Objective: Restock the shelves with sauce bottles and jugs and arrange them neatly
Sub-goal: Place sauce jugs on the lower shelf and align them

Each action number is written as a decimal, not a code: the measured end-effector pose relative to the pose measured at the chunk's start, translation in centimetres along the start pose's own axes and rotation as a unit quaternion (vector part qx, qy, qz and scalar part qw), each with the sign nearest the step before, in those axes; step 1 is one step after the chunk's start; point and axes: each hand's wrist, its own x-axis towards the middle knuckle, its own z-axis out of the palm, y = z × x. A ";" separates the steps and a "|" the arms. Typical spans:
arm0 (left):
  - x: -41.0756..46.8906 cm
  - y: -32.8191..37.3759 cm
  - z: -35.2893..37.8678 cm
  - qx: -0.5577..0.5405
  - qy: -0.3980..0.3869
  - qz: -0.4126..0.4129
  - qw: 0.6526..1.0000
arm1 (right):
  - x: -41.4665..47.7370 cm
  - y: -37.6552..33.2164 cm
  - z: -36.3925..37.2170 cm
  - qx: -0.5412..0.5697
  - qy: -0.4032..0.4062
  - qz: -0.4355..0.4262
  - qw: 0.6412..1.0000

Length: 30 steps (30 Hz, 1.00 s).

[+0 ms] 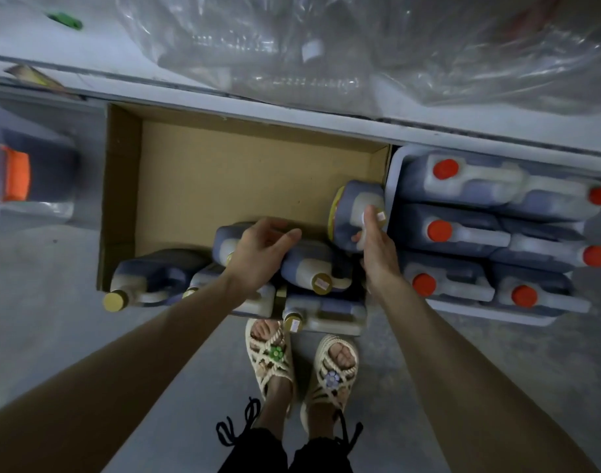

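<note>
A cardboard box (224,172) lies on the floor under a shelf edge, mostly bare inside. Several dark sauce jugs with yellow caps lie along its near side. My left hand (258,254) rests with curled fingers on top of one lying jug (305,264). My right hand (377,244) grips the handle of another yellow-capped jug (357,213) at the box's right wall, tilted on its side. To the right, a grey tray (394,165) holds several dark jugs with red caps (445,169) lying in rows.
A grey shelf edge (292,110) runs across above the box, with clear plastic wrap (326,56) piled on it. An orange-capped jug (16,175) stands blurred at the left. My sandalled feet (302,367) stand on the concrete floor just in front of the box.
</note>
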 end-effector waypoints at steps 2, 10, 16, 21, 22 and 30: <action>-0.3 0.3 -0.3 -0.003 0.003 0.004 1.000 | -0.3 -0.8 0.0 0.018 0.000 -0.017 1.000; -4.8 4.1 -1.6 -0.025 0.001 0.016 1.000 | -7.1 -6.0 -3.3 -0.002 -0.016 -0.106 0.994; -11.2 10.6 -2.4 -0.036 -0.012 0.080 0.996 | -17.0 -11.3 -7.5 -0.041 -0.022 -0.179 0.983; -18.3 16.4 -3.9 -0.011 -0.029 0.158 0.987 | -26.4 -15.5 -11.5 0.004 -0.043 -0.232 0.972; -19.9 17.6 -4.4 -0.005 -0.033 0.176 0.984 | -28.5 -16.5 -12.5 0.008 -0.049 -0.244 0.969; -35.7 28.2 -9.0 -0.016 -0.076 0.291 0.954 | -47.6 -25.8 -20.5 -0.003 -0.090 -0.389 0.917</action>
